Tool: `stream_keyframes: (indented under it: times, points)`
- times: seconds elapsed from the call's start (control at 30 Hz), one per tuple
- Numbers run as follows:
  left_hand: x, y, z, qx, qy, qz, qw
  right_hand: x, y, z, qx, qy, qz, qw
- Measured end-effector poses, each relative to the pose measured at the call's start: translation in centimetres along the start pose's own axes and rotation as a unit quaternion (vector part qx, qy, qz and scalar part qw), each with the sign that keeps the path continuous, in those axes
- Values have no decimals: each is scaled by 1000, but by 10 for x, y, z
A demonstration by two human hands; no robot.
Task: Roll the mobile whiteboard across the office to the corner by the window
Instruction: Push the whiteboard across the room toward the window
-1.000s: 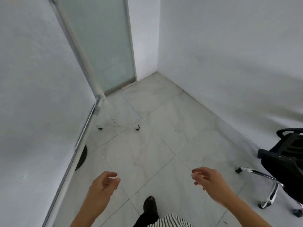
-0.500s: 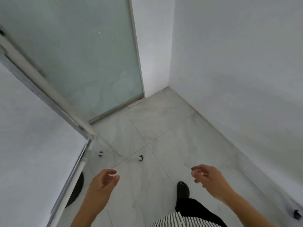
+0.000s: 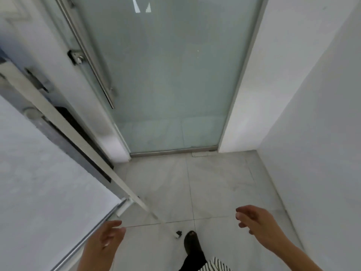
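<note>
Glass door [image 3: 166, 75] nearer; whiteboard [image 3: 45, 182] cut off left; hands [image 3: 106, 239] empty.

Whiteboard [image 3: 39, 182] cut by left edge, lower left of frame; its upright [image 3: 78, 137] motion-blurred. Caster [image 3: 178, 234] at bottom centre too small to make out. Both forearms cut by bottom edge. Shoe [image 3: 192, 244] partly hidden behind striped hem [image 3: 213, 266].
</note>
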State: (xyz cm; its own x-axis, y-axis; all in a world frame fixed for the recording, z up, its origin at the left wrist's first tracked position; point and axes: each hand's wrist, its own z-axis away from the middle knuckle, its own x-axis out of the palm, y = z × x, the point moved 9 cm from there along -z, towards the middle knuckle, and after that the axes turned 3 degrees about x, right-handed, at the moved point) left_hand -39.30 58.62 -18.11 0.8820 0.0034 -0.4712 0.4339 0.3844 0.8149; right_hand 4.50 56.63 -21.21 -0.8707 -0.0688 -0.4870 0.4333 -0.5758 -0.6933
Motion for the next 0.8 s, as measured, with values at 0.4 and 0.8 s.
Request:
stream_keyframes:
  times: [0.4, 0.8]
  points:
    - [-94, 106, -77, 8, 259, -4, 966, 54, -244, -182, -140, -171, 111, 969]
    - [-109, 171, -40, -87, 549, 37, 830, 223, -442, -237, -381, -450, 305, 748]
